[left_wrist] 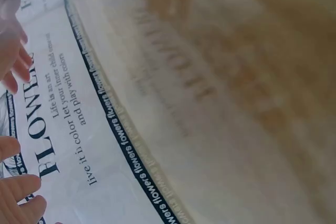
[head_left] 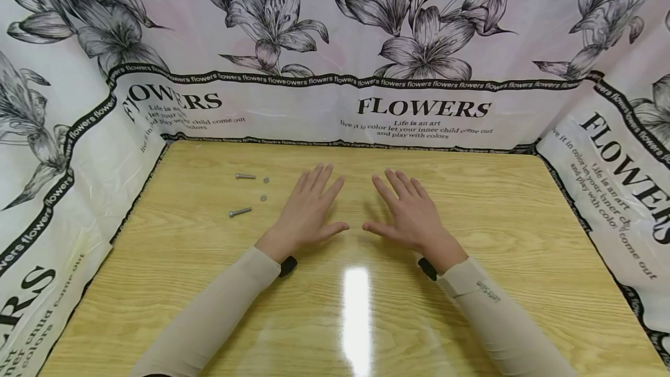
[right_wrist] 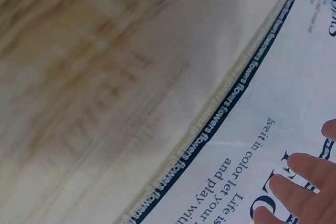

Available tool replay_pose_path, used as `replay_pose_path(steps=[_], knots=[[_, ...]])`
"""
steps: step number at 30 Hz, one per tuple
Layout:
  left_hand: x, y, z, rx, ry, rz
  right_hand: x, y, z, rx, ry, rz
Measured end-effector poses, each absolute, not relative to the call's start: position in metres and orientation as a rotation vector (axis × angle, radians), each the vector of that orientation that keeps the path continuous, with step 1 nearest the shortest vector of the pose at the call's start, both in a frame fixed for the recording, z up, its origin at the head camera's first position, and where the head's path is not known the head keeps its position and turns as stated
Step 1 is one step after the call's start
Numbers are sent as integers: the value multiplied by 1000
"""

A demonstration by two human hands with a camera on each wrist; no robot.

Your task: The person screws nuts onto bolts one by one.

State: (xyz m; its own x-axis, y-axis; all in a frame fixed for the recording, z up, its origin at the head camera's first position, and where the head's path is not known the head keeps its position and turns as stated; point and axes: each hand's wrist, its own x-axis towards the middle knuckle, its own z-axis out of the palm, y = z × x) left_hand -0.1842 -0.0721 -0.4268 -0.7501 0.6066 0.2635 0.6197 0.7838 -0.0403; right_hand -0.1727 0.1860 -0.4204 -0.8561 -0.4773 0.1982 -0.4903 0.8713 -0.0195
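In the head view my left hand (head_left: 309,208) is spread over the table with straight fingers and holds nothing. To its left lie two metal bolts, an upper bolt (head_left: 245,176) and a lower bolt (head_left: 240,212). Two small nuts, one nut (head_left: 266,180) beside the upper bolt and another nut (head_left: 263,198) below it, sit between the bolts and this hand. My right hand (head_left: 410,214), also empty, has its fingers extended and thumb pointing toward the left one. Fingers (right_wrist: 296,190) of the right hand show at the lower right of its wrist view.
A glossy wood-grain table (head_left: 497,208) spreads beneath both hands, with a bright reflection near the front. White curtains (head_left: 314,109) with printed flowers and lettering stand along its back and sides.
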Motion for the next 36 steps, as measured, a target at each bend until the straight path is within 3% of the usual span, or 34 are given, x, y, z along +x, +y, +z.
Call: replay_pose_path(steps=[36], knots=[[-168, -111, -434, -914, -2589, -478, -183, 140, -423, 949, -2650, 379]])
